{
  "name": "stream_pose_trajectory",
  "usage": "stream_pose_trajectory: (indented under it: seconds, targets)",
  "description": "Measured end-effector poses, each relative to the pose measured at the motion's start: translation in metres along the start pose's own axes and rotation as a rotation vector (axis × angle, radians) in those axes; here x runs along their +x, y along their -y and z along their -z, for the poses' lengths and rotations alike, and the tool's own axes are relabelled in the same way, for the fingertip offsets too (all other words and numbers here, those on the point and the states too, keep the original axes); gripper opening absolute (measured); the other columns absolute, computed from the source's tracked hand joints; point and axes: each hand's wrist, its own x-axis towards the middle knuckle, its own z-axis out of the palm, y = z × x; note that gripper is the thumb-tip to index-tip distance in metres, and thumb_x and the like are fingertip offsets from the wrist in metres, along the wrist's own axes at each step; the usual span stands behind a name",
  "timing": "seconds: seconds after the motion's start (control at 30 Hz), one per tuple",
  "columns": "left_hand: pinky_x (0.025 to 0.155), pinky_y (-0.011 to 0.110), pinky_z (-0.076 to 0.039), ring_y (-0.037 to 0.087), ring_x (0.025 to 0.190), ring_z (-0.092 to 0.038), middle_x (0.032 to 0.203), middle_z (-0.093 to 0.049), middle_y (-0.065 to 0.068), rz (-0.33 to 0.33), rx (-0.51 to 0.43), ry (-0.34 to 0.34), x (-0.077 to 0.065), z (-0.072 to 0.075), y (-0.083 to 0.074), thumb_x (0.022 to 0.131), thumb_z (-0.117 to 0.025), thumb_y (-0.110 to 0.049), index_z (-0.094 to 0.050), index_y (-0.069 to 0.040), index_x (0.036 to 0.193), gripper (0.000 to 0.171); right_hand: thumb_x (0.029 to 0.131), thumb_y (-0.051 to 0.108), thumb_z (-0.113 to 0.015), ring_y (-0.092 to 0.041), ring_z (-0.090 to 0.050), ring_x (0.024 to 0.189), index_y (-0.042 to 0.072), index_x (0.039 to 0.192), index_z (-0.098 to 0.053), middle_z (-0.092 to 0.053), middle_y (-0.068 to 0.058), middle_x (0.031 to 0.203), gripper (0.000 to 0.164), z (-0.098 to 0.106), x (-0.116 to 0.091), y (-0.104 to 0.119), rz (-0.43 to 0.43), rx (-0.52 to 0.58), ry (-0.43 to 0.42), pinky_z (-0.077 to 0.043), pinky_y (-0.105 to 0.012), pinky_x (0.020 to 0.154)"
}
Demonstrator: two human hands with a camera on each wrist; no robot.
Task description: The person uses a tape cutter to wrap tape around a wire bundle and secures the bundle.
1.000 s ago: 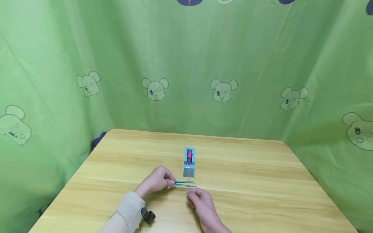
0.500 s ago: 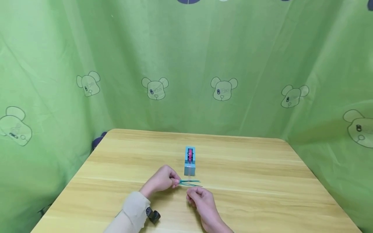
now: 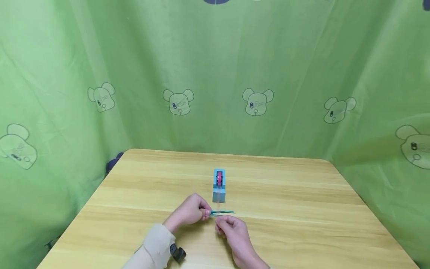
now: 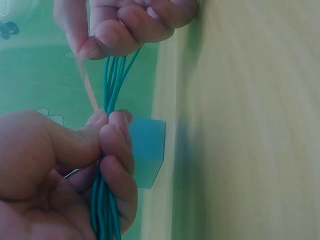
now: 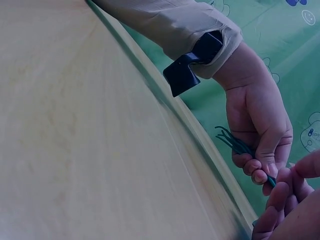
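My left hand (image 3: 190,212) grips a bundle of thin green wires (image 4: 115,87), their free ends pointing right. In the right wrist view the bundle's other ends (image 4: 104,210) fan out behind that hand. A narrow strip of clear tape (image 3: 218,207) runs toward me from the blue tape dispenser (image 3: 218,197), which holds a pink-cored roll (image 3: 219,178). My right hand (image 3: 235,237) pinches the strip's end between thumb and forefinger. The wires cross the strip between dispenser and right hand; whether they touch it I cannot tell for sure.
The wood-grain table (image 3: 302,194) stretches out on both sides of the hands. A green curtain (image 3: 215,56) with bear-head prints surrounds it at the back and sides. A black camera mount (image 3: 178,253) is strapped on my left sleeve.
My left hand has moved to the right with the wires, so they reach further across the tape strip. My right hand stays nearly in place, still pinching the tape.
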Motion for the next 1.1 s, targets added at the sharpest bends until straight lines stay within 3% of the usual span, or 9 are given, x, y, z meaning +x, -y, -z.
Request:
stream_pose_trajectory:
  seconds: [0.27,0.6,0.8,1.1]
  targets:
    - [0.055,0.023,-0.046,0.014,0.059,-0.056,0.070,-0.068,0.012,0.001,-0.011,0.001,-0.003,-0.005,-0.001,0.091,-0.063,0.006,-0.076,-0.003,0.082,0.018,0.095,0.016,-0.065,-0.016,-0.057,0.078,-0.005,0.098,-0.068,-0.066,-0.007,0.084,0.021,-0.001,0.001,-0.004,-0.013,-0.018,-0.030,-0.049,-0.026,0.069]
    - [0.049,0.021,-0.041,0.008,0.052,-0.048,0.066,-0.067,0.006,-0.038,0.098,-0.009,-0.006,-0.009,-0.007,0.092,-0.064,0.000,-0.076,-0.003,0.081,0.017,0.095,0.017,-0.066,-0.015,-0.055,0.076,-0.006,0.098,-0.068,-0.065,-0.005,0.082,0.023,-0.002,0.001,-0.003,0.000,-0.014,-0.040,-0.047,-0.025,0.067]
    - [0.047,0.020,-0.037,0.007,0.050,-0.044,0.064,-0.065,0.009,-0.047,0.106,-0.001,-0.007,-0.010,-0.013,0.092,-0.063,0.001,-0.075,-0.005,0.076,0.022,0.095,0.017,-0.065,-0.015,-0.055,0.076,-0.007,0.100,-0.068,-0.065,-0.006,0.082,0.024,-0.002,0.001,-0.002,-0.001,-0.013,-0.037,-0.047,-0.025,0.067]
    - [0.047,0.019,-0.033,0.005,0.047,-0.039,0.054,-0.051,-0.006,-0.073,0.179,0.021,-0.011,-0.009,-0.020,0.093,-0.059,0.002,-0.071,-0.005,0.068,0.029,0.096,0.015,-0.063,-0.015,-0.053,0.075,-0.007,0.096,-0.068,-0.064,-0.004,0.080,0.023,-0.003,0.001,0.000,0.000,-0.003,-0.035,-0.047,-0.025,0.067]
